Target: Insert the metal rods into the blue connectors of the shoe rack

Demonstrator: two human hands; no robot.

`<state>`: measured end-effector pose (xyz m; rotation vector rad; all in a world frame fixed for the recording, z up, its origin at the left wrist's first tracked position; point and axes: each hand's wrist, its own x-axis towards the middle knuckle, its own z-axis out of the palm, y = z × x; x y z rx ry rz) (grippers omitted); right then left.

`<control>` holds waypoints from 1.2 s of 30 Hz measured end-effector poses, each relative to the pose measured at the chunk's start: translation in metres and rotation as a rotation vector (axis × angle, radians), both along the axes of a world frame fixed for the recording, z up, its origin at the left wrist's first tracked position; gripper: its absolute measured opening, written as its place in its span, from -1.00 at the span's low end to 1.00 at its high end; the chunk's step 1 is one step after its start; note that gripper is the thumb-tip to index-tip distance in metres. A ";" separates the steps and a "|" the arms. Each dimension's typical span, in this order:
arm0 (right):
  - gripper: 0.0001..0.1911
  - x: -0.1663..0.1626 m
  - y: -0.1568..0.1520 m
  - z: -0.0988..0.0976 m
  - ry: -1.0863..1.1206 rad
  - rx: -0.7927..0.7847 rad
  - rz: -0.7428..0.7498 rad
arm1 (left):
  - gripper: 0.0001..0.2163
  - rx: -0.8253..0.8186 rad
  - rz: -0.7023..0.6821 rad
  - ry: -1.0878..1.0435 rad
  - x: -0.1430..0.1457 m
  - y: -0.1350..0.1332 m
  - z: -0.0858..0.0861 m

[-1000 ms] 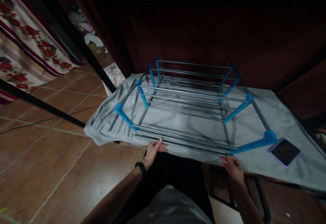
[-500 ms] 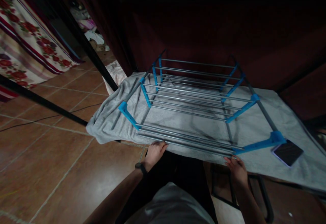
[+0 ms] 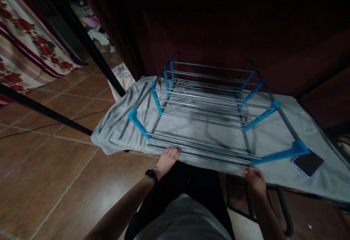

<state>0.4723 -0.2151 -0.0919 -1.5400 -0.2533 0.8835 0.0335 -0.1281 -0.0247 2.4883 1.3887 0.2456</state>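
Note:
A rack of grey metal rods joined by blue plastic brackets [image 3: 138, 124], like a shelf or shoe rack, lies on a grey cloth [image 3: 273, 130]. Along its near side runs a thin metal rod [image 3: 207, 157], just in front of several similar rods. My left hand [image 3: 167, 161] is closed over this rod left of its middle, knuckles up. At the rod's right end, beside the near right bracket, my right hand [image 3: 254, 180] pinches it between thumb and fingers. The pinched tip is partly hidden by the fingers.
A dark phone [image 3: 308, 162] lies by the near right bracket. Loose grey tubes [image 3: 131, 112] rest on the cloth at left. Black metal posts [image 3: 101, 58] stand to the left, near a floral curtain [image 3: 41, 47]. A cable [image 3: 54, 124] crosses the tiled floor.
My left hand has shifted up slightly and its fingers now lie further over the rod. My right hand stays at the rod's right end; the rack has not moved.

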 end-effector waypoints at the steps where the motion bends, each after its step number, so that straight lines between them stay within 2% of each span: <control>1: -0.40 0.000 0.000 0.000 -0.004 -0.005 -0.005 | -0.51 0.014 -0.013 0.020 0.001 0.000 -0.001; 12: -0.40 -0.009 0.001 0.003 -0.009 0.016 -0.062 | -0.46 0.099 -0.036 0.111 0.005 0.000 -0.008; 17: -0.40 -0.008 0.001 0.004 0.024 0.013 -0.070 | -0.48 0.100 -0.047 0.099 0.006 0.000 -0.004; 23: -0.43 -0.009 -0.002 0.008 0.023 0.054 -0.072 | -0.50 0.132 -0.148 0.212 0.003 0.004 0.005; 29: -0.41 -0.009 0.001 0.000 -0.004 0.043 -0.066 | -0.56 0.226 -0.126 0.362 0.011 0.006 0.004; 36: -0.42 -0.007 -0.002 -0.005 -0.016 0.108 -0.049 | -0.60 0.295 -0.219 0.448 0.014 0.006 0.011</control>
